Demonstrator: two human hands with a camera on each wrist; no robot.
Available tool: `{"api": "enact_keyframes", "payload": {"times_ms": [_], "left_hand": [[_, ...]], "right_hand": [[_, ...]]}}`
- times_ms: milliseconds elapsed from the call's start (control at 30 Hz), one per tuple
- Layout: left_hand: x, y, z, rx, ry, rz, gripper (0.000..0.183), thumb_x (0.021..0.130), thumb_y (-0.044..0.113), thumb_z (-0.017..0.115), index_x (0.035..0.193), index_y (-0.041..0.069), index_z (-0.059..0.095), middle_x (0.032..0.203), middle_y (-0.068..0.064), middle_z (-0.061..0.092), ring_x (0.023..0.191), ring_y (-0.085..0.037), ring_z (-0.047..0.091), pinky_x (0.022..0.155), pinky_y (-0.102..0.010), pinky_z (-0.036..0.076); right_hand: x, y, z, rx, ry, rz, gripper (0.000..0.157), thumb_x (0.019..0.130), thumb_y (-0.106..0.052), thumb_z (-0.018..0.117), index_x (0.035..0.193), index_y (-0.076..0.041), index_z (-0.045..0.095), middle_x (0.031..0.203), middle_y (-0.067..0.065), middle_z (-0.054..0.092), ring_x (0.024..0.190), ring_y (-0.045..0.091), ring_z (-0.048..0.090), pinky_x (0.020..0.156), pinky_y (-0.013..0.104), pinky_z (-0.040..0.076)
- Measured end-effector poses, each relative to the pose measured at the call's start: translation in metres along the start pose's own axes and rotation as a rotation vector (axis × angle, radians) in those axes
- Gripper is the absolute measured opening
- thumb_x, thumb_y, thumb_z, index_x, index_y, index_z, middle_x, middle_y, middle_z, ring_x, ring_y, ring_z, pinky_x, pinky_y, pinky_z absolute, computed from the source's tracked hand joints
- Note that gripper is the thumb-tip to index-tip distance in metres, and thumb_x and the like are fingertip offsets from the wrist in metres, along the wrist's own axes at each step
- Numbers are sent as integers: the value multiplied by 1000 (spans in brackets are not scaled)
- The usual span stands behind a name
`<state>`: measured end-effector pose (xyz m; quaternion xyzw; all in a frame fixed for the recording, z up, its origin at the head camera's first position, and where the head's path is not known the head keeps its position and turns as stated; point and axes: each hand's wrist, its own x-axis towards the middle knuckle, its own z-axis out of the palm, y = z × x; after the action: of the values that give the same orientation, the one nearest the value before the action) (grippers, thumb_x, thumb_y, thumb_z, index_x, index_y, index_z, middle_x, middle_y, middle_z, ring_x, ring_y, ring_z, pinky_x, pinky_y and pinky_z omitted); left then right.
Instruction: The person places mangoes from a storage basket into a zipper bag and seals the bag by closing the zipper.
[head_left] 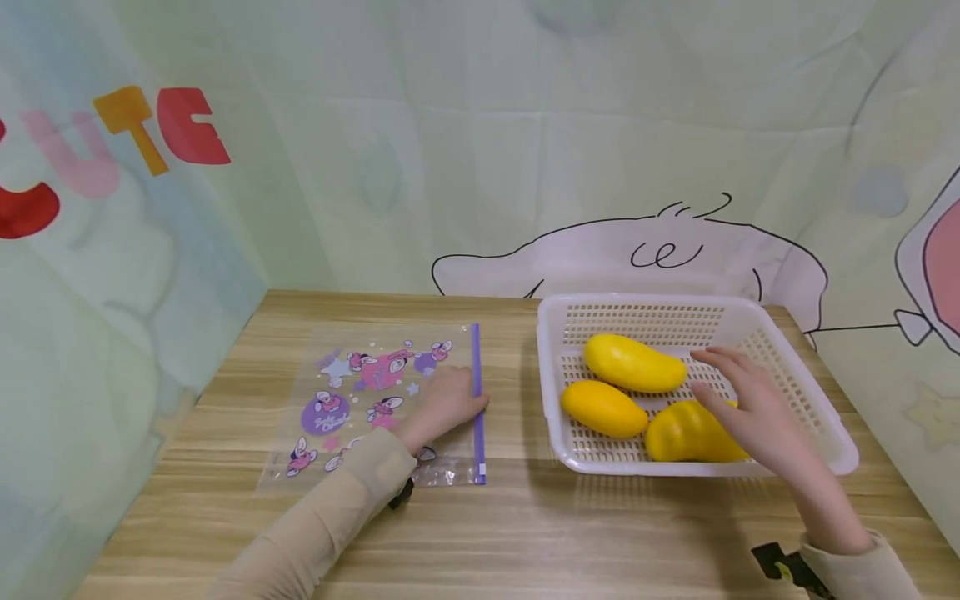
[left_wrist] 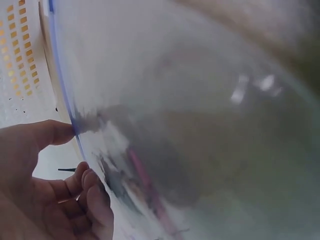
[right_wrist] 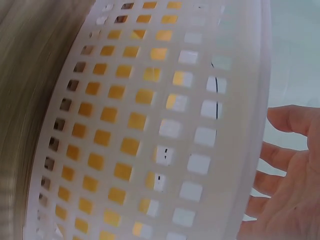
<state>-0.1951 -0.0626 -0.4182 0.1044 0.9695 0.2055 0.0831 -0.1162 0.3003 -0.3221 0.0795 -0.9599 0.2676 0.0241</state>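
A clear zip bag (head_left: pixel 390 375) printed with pink cartoon figures lies flat on the table, its purple zip strip (head_left: pixel 477 358) facing right. My left hand (head_left: pixel 446 400) rests on the bag beside that strip. In the left wrist view its thumb (left_wrist: pixel 57 132) meets the strip and the bent fingers (left_wrist: pixel 95 200) lie apart from the thumb. My right hand (head_left: pixel 765 417) hovers over the right part of a white basket (head_left: pixel 551 400), fingers spread, holding nothing. Inside are three yellow mangoes: one at the back (head_left: pixel 633 363), one at the left (head_left: pixel 603 408), and one at the front (head_left: pixel 686 433), partly hidden by this hand.
The wood-grain table (head_left: pixel 510 533) carries the bag on the left and the basket on the right. A printed cloth (head_left: pixel 480 167) hangs behind and along both sides. The basket's perforated wall (right_wrist: pixel 145 120) stands close to my right wrist.
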Motion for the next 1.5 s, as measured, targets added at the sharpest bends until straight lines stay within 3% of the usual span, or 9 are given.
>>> {"api": "enact_keyframes", "payload": {"times_ms": [367, 733, 1033, 1300, 1500], "left_hand": [[0, -1, 3, -41, -27, -40, 40, 88, 30, 62, 56, 15, 44, 57, 1, 45, 48, -12, 41, 42, -21, 33], [-1, -1, 0, -66, -40, -35, 32, 90, 24, 59, 62, 14, 47, 58, 0, 47, 48, -12, 42, 42, -20, 34], [-1, -4, -4, -145, -47, -28, 25, 90, 20, 59, 68, 12, 50, 58, 0, 48, 46, -12, 43, 40, -20, 36], [-9, -4, -18, -239, -66, -49, 15, 90, 17, 58, 79, 7, 54, 60, -4, 56, 44, -15, 52, 36, -21, 43], [-13, 0, -31, -217, -69, -80, 14, 89, 16, 60, 81, 6, 55, 63, -5, 60, 46, -14, 59, 39, -20, 46]], "right_hand": [[3, -15, 8, 20, -43, 24, 52, 100, -40, 47, 139, -6, 46, 150, 26, 34, 134, 52, 30, 100, 75, 27], [10, -28, 17, 61, -27, -8, 50, 100, -38, 48, 137, -4, 48, 147, 25, 37, 134, 48, 32, 103, 72, 28], [13, -33, 24, 61, -49, -10, 49, 99, -36, 49, 137, -5, 49, 148, 24, 37, 135, 48, 33, 102, 72, 30], [12, -35, 29, 96, -80, 14, 52, 99, -40, 48, 138, -6, 48, 151, 22, 35, 138, 46, 30, 105, 72, 28], [12, -39, 33, 111, -84, 17, 57, 98, -46, 47, 142, -9, 44, 149, 21, 39, 134, 43, 37, 104, 68, 33]]}}
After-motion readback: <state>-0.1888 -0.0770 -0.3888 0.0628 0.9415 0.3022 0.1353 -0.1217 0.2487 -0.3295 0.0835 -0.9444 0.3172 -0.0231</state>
